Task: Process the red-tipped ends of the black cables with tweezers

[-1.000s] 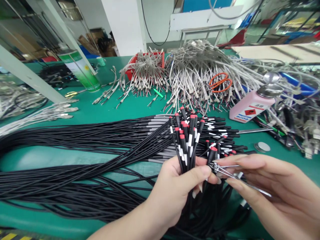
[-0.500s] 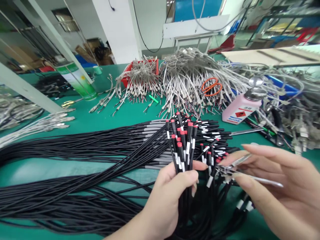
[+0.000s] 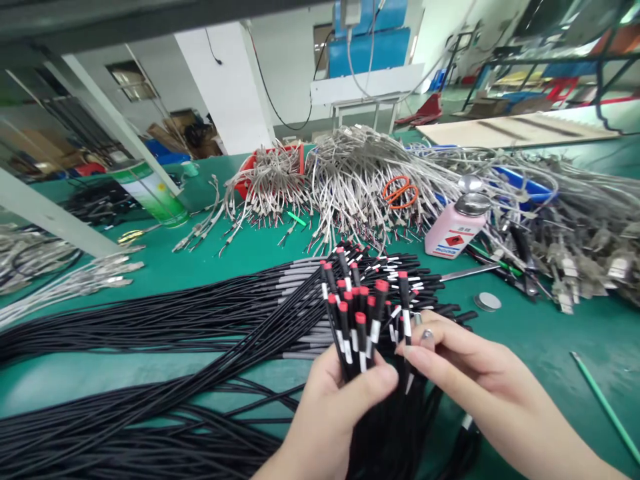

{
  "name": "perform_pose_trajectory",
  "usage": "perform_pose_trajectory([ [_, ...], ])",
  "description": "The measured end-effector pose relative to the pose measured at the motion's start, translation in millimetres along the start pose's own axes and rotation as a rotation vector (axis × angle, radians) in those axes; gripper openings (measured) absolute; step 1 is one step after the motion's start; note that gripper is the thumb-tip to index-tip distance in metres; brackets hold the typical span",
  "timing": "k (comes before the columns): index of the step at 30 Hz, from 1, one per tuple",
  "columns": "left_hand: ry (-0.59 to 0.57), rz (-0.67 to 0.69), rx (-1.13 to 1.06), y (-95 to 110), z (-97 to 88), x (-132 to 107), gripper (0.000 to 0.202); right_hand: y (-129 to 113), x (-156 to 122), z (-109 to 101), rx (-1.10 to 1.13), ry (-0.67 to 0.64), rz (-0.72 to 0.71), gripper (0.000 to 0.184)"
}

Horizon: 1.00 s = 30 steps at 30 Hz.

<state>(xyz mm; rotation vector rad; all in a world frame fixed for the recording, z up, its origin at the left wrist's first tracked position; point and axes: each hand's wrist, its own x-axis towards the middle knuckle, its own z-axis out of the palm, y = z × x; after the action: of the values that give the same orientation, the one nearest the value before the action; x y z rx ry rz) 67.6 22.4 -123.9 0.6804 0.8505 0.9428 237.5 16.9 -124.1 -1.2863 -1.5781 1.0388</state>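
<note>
Two hands work one bundle of red-tipped cables (image 3: pixel 357 320) — left hand (image 3: pixel 330 413) fingers wrapped round it, right hand (image 3: pixel 465 373) fingers pinching one cable just beside; keep the tips level.

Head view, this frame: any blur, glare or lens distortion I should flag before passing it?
Head view: wide-angle bending shows in the leaning white pillar; a dark band crosses the top left corner; the left hand, right hand and red-tipped black cables are fairly sharp; the right edge smears; the pink bottle's metal cap glints slightly.
</note>
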Motion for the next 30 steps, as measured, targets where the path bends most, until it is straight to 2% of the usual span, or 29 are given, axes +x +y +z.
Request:
perform_pose_trajectory([
  [2, 0.025, 0.023, -0.015, 1.3, -2.0, 0.4, 0.020, -1.9, -1.4, -1.0, -0.034, -0.043, -0.016, 0.026],
  [6, -0.052, -0.022, -0.125, 1.5, -5.0, 1.9, 0.010, -3.7, -4.8, -2.0, -0.113, -0.135, -0.051, 0.023],
  [9, -0.040, 0.002, -0.102, 1.0, -5.1, 2.0, 0.017, -3.9, -6.6, -0.4, -0.161, -0.183, -0.076, 0.021],
  [15, -0.053, -0.009, -0.108, 2.8, -2.5, 0.2, 0.018, -4.0, -6.6, 4.9, -0.118, -0.184, -0.113, 0.016],
  [18, -0.020, -0.028, -0.152, 3.4, -2.7, 0.6, 0.020, -3.6, -6.9, 4.8, -0.071, -0.172, -0.065, 0.013],
  [20, 0.019, -0.041, -0.164, 3.8, -3.4, 1.1, 0.022, -2.7, -7.6, 4.1, -0.040, -0.101, -0.001, 0.016],
  [22, 0.022, -0.046, -0.170, 4.5, -3.9, 1.4, 0.023, -1.4, -8.1, 4.7, -0.037, 0.036, 0.039, 0.029],
  [25, -0.004, -0.050, -0.155, 5.8, -3.8, 0.8, 0.022, 0.3, -7.6, 9.9, -0.094, 0.210, 0.016, 0.041],
  [30, -0.019, -0.067, -0.160, 5.5, -3.6, -0.9, 0.020, 2.2, -6.5, 18.9, -0.137, 0.271, -0.038, 0.041],
])
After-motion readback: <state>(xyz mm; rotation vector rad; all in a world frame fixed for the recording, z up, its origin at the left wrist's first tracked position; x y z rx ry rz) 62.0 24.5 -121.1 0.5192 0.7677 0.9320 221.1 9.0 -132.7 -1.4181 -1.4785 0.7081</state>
